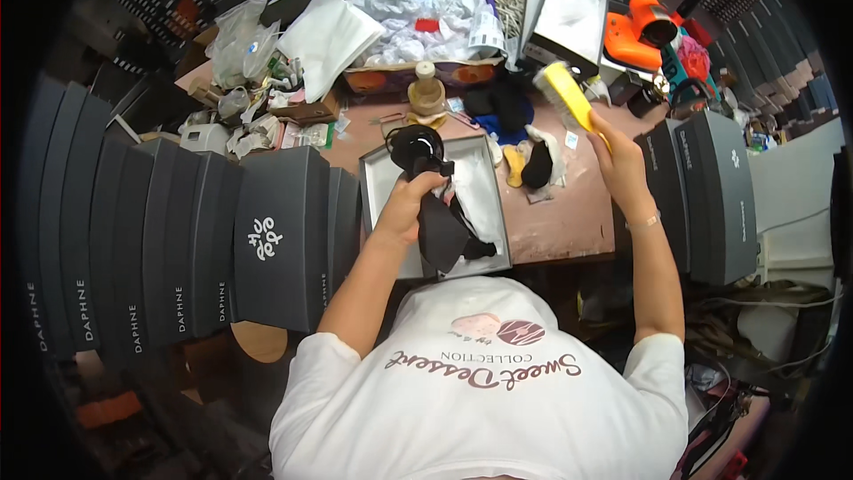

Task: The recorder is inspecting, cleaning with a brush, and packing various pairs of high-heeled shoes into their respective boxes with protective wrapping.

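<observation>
One black shoe point(425, 164), one yellow brush point(569, 96) and one open grey box point(484, 187) are seen on the brown table point(560, 222). The shoe is gripped by the closed left hand point(410, 204) and is held above the box. The brush is clasped in the raised right hand point(620, 164), well apart from the shoe. About ten dark boxes point(178, 240) are stacked at the left

This is a shoe workshop or packing room. Rows of dark shoe boxes point(178, 240) stand along the left edge of the messy worktable point(569, 222). More boxes point(720, 196) stand at its right edge. White wrapping paper point(418, 13) piles up at the back.
</observation>
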`<state>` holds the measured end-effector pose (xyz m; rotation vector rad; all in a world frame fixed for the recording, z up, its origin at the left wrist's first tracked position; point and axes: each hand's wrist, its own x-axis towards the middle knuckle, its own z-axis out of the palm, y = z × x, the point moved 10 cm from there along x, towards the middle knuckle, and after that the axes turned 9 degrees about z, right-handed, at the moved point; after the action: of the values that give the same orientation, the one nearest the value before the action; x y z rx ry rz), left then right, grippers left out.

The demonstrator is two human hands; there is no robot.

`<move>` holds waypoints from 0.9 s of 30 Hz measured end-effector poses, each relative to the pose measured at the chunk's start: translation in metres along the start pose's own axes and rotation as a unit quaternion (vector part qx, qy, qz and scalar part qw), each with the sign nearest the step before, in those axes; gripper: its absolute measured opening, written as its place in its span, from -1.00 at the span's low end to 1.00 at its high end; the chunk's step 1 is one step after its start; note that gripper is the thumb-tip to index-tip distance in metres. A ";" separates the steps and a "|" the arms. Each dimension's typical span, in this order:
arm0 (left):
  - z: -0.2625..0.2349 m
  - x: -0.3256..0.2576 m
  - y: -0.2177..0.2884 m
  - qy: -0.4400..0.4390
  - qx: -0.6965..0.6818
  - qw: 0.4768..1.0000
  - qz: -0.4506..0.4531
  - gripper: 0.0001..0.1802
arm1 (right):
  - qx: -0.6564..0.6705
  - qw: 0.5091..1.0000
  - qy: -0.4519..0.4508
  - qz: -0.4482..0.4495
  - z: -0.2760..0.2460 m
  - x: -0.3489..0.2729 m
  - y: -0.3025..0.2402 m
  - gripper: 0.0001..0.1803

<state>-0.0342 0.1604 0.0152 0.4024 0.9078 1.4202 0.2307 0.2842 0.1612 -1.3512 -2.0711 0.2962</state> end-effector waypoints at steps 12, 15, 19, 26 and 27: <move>-0.077 0.043 0.035 0.043 -0.263 0.962 0.057 -0.81 | 0.019 0.949 -0.303 -0.083 0.059 -0.188 -0.056 -0.61; -0.056 0.041 0.009 0.037 -0.293 0.955 0.003 -0.72 | 0.094 0.963 -0.221 -0.125 0.057 -0.164 -0.093 -0.60; -0.018 0.033 -0.053 -0.100 -0.319 0.936 -0.108 -0.51 | 0.121 0.977 -0.125 -0.124 0.099 -0.105 -0.164 -0.55; -0.061 0.035 -0.001 0.071 -0.289 0.955 0.012 -0.66 | 0.066 0.980 -0.159 -0.098 0.071 -0.173 -0.106 -0.60; -0.049 0.034 -0.001 0.047 -0.233 0.971 0.027 -0.71 | 0.058 0.983 -0.155 -0.082 0.067 -0.177 -0.100 -0.60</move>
<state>-0.0727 0.1791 -0.0259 0.0047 0.6110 1.6576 0.1631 0.0940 0.0918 -1.1122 -2.3635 0.5772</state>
